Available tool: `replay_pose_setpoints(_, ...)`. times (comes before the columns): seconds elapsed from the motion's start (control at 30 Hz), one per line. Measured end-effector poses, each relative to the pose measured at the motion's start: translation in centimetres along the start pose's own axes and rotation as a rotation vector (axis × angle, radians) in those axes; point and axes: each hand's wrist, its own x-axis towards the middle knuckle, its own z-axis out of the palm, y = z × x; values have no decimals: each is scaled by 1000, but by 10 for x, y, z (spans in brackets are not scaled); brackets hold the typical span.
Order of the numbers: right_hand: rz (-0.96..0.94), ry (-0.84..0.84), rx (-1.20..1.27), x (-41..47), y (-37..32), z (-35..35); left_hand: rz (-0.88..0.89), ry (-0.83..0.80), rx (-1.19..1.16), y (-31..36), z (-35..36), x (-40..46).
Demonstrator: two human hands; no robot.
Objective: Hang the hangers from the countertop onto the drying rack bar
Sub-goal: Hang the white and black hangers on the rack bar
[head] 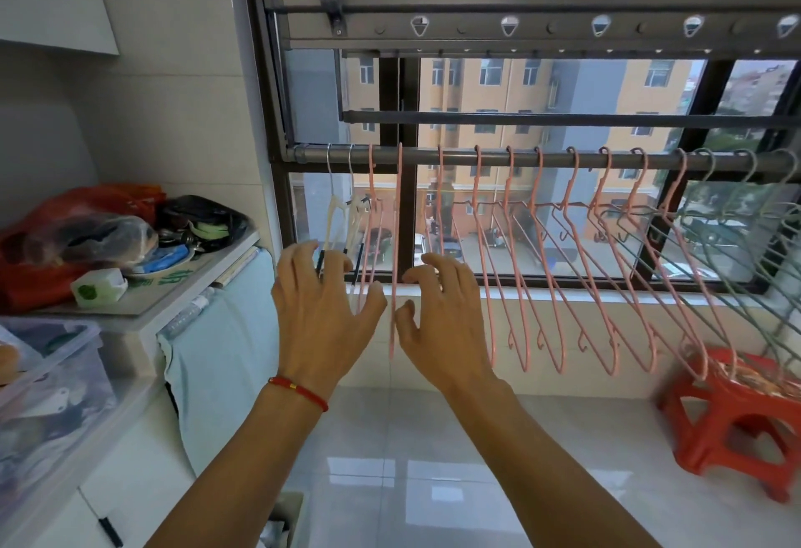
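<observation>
Left hand point(323, 309): raised, fingers spread and loosely bent, released, grasping nothing. A red cord point(299, 391) circles its wrist. Right hand point(442, 313): raised just beside the left, fingers likewise spread and bent, also released.

Between the two hands hangs one pink hanger point(395, 253), seen edge-on, its hook over the bar point(563, 156) above the hands. Whether either thumb touches it cannot be told; neither hand grips it.

Behind the left hand's fingertips hang two white hangers point(336, 218) and another pink one point(372, 222), all hooked on the same bar. To the right of the right hand a row of pink hangers point(563, 270) runs along the bar, hooks on, bodies tilted. Beyond them, farthest from the hands, hang several green hangers point(732, 218).

Left of the left hand stands a bench point(173, 309) carrying a red bag point(52, 244), a black bundle point(203, 218) and a small white bottle point(99, 285). Below and to the right of the right hand sits a red stool point(737, 430) on the floor.
</observation>
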Motion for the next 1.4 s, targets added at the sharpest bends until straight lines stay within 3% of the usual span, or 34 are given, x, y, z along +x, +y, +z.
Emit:
replay_pose_setpoints(0.23, 39, 21, -24, -14, 28, -39, 257, -3, -239, 48, 19, -17)
replay_pose_setpoints(0.43, 74, 46, -72, -31, 61, -94, 280, -110, -444, 106, 33, -41)
replay_pose_setpoints(0.73, 186, 34, -83, -73, 129, -171, 319, -179, -439, 185, 50, -83)
replay_pose_setpoints(0.9, 169, 30, -52, -102, 192, -231, 262, -158, -443, 260, 64, -118)
replay_pose_setpoints(1.2, 174, -202, -65, -143, 301, -341, 131, -188, -402, 405, 86, -178)
replay_pose_setpoints(1.4, 145, -242, -85, -146, 321, -356, -27, -174, -300, 419, 99, -194)
